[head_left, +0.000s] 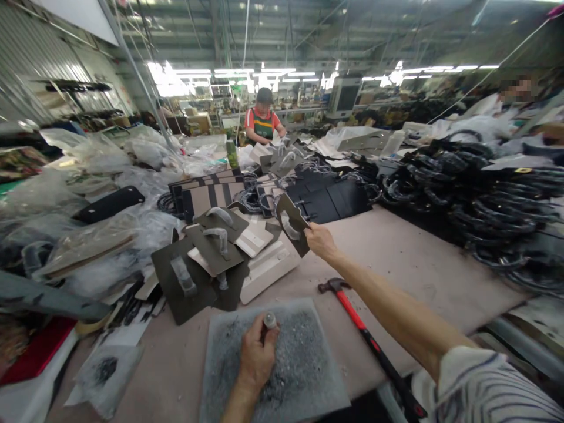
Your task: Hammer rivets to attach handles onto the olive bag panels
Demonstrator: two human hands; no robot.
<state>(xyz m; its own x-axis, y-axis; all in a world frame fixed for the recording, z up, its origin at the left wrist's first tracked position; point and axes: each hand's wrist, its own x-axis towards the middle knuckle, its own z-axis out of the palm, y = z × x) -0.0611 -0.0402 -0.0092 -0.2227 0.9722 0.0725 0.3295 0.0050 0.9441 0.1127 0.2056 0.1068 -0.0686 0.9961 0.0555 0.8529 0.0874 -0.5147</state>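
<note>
My left hand (pixel 257 351) is closed around a short metal punch (pixel 269 320), above a worn, pitted grey pad (pixel 308 358) strewn with dark bits. Stretched forward, my right hand (pixel 321 239) grips the edge of a dark olive panel (pixel 292 226) that carries a plastic-wrapped handle. The panel is held tilted over the pile. Similar olive panels (pixel 176 294) with wrapped handles lie overlapping to its left, with pale panels (pixel 271 267) among them. Below my right forearm lies a claw hammer (pixel 352 314) with a red and black handle.
Black bag pieces with wrapped handles (pixel 440 176) are heaped at the right. Plastic-wrapped goods (pixel 106 235) crowd the left side. Black flat panels (pixel 330 194) lie farther back on the table (pixel 396 258). A co-worker (pixel 263 120) is across the table, near a green bottle (pixel 231 154).
</note>
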